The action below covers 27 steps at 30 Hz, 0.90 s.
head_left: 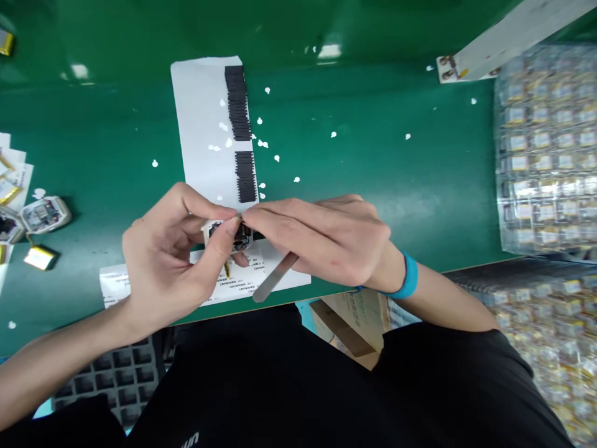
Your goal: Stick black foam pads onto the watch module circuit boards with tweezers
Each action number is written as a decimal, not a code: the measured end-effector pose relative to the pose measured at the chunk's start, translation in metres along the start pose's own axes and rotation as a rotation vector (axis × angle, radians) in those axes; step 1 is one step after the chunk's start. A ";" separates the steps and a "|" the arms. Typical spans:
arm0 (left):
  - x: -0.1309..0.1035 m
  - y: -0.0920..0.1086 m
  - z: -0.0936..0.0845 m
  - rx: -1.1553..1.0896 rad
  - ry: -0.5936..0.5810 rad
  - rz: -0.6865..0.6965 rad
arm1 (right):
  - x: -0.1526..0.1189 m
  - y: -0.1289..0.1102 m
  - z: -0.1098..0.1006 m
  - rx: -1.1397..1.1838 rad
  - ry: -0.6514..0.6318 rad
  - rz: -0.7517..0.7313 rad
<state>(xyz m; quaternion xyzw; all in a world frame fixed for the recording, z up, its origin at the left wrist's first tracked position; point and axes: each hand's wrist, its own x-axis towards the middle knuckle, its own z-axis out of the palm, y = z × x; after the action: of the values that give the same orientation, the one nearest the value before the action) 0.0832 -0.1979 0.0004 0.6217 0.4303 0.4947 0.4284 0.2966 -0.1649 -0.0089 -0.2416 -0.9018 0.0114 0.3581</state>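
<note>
Between the thumb and fingers of my left hand (180, 249) is a small white electronic device housing (243, 238) with its circuitry showing. My right hand (321, 239) is closed, its fingertips touching the housing's upper edge. A flat metal tool, maybe tweezers (275, 278), is tucked under the right fingers and points down toward me. What the right fingertips pinch is too small to make out. Below the housing, partly behind the left thumb, a yellow piece (227, 269) shows. Under both hands lies a printed white sheet (280, 280).
A white sheet (198, 124) carries two rows of black strips (237, 102). Small white stickers are scattered over the green table (373, 186). Opened housings (45, 214) and a yellow-edged battery (40, 257) lie at left. Clear trays (543, 149) stand at right, near a white bracket (508, 37).
</note>
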 end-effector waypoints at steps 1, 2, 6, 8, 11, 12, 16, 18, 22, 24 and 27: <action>0.000 0.001 0.000 -0.011 0.000 0.000 | 0.002 -0.002 0.000 0.057 0.015 0.065; 0.000 0.001 0.000 -0.019 0.000 -0.003 | 0.003 -0.003 0.000 0.133 0.032 0.138; -0.001 0.002 0.000 -0.020 0.011 0.008 | 0.010 -0.004 0.005 0.450 0.032 0.359; -0.001 0.000 0.000 -0.013 0.002 -0.002 | 0.011 -0.003 0.009 0.504 0.012 0.386; -0.002 -0.005 0.001 0.013 -0.021 -0.030 | 0.011 -0.003 0.013 0.492 -0.015 0.460; -0.003 -0.006 0.001 0.015 -0.025 -0.022 | 0.011 -0.004 0.013 0.487 -0.032 0.481; -0.005 -0.006 0.002 -0.027 -0.038 -0.009 | 0.014 -0.008 0.008 0.497 -0.080 0.519; -0.003 -0.003 0.000 -0.058 -0.057 -0.049 | 0.016 -0.008 0.006 0.510 -0.048 0.524; 0.009 0.002 -0.011 -0.091 -0.180 -0.065 | 0.015 0.003 -0.001 0.528 0.008 0.507; 0.015 0.006 -0.019 -0.099 -0.246 0.019 | 0.014 0.011 -0.006 0.488 0.005 0.559; 0.021 0.013 -0.030 0.001 -0.348 0.053 | 0.017 0.018 -0.015 0.369 -0.055 0.606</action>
<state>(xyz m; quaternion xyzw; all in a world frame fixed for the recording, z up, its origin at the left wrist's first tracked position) 0.0582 -0.1781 0.0222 0.7093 0.3333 0.3905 0.4830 0.3035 -0.1436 0.0097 -0.4287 -0.7814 0.2864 0.3517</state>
